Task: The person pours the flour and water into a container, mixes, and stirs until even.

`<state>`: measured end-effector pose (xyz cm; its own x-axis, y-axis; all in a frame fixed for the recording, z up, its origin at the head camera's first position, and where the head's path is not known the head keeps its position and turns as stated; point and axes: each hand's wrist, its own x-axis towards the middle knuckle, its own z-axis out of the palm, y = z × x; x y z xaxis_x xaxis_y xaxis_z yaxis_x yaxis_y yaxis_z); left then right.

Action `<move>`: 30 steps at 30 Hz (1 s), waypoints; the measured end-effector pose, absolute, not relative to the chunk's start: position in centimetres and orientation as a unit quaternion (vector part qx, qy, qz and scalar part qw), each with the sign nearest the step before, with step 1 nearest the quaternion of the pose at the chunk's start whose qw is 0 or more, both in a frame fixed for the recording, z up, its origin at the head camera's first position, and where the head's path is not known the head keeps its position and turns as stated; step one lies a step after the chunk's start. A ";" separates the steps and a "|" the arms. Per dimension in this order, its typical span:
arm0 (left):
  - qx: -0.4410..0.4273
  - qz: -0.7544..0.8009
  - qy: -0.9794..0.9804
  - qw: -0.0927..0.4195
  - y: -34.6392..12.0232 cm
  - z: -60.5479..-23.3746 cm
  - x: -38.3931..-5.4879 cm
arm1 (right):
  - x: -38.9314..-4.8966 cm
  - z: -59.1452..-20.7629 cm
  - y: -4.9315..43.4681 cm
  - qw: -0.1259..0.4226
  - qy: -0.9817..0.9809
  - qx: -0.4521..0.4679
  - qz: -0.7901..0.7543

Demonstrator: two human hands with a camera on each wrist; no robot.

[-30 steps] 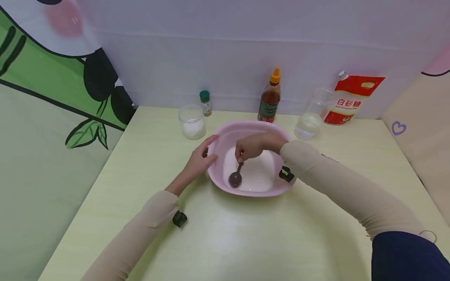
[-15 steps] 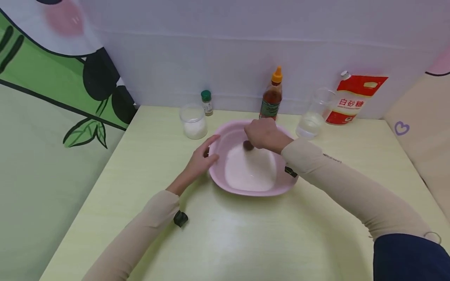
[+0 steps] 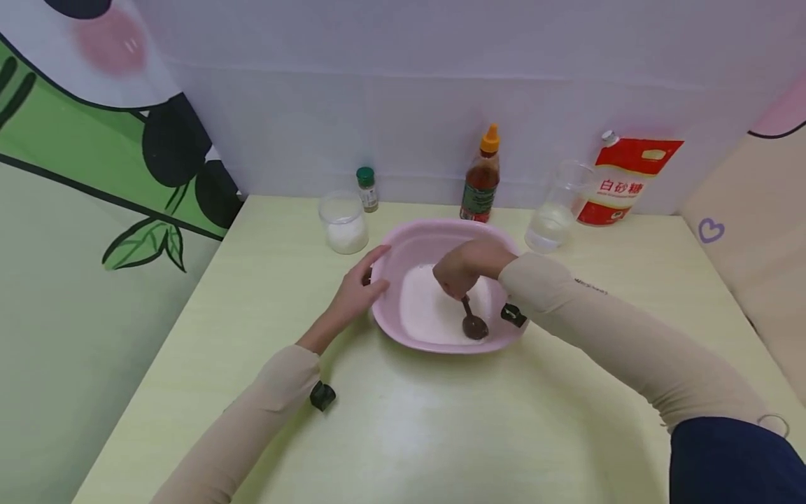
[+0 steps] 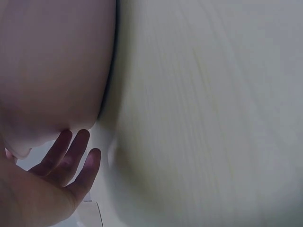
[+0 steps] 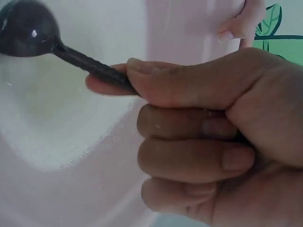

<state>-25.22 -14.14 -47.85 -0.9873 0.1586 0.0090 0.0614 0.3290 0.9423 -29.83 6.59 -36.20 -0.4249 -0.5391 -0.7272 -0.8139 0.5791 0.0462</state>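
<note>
A pink plastic basin (image 3: 403,245) stands on the table with a shallow layer of whitish liquid (image 3: 428,308) in it. My left hand (image 3: 351,292) holds the basin's left side, thumb over the rim and fingers against the outer wall, as the left wrist view also shows. Inside the basin my right hand (image 3: 458,269) pinches the handle of a dark brown round-bowled spoon (image 3: 475,327) between thumb and forefinger. Its other fingers are curled into the palm. The spoon's bowl points toward me, low at the basin's near right, and shows wet and glossy in the right wrist view.
Behind the basin stand a glass of white powder (image 3: 345,231), a small green-capped jar (image 3: 367,190) and a sauce bottle (image 3: 481,178). To the back right are a glass (image 3: 550,220) with clear liquid and a red-and-white sugar pouch (image 3: 620,185). A cloth backdrop (image 3: 403,126) rises behind the table.
My right hand has swept the spoon from the basin's near left, round past the back, to the near right. The left hand keeps its place on the basin.
</note>
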 end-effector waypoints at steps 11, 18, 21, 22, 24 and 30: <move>0.072 0.577 0.812 0.040 -13.8 -47.5 -25.2 | -31.0 -38.0 6.7 0.270 0.846 -0.458 -0.036; 0.078 0.581 0.809 0.037 -13.7 -47.4 -25.1 | -31.6 -37.6 7.5 0.168 0.909 -0.379 0.049; 0.079 0.578 0.812 0.037 -13.7 -47.4 -25.1 | -31.7 -37.3 8.5 0.121 0.937 -0.309 0.107; 0.080 0.576 0.813 0.037 -13.7 -47.4 -25.1 | -31.7 -37.2 8.7 0.113 0.945 -0.285 0.116; 0.079 0.574 0.814 0.036 -13.7 -47.3 -25.0 | -31.5 -37.0 9.0 0.109 0.946 -0.273 0.140; 0.072 0.579 0.812 0.038 -14.0 -47.3 -25.0 | -30.5 -36.1 8.8 0.167 0.926 -0.302 0.155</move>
<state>-25.03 -13.98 -47.33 -0.9868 0.1604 0.0207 0.0719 0.3204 0.9446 -30.54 8.77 -36.09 -0.7617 -0.5076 -0.4026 -0.6112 0.7691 0.1868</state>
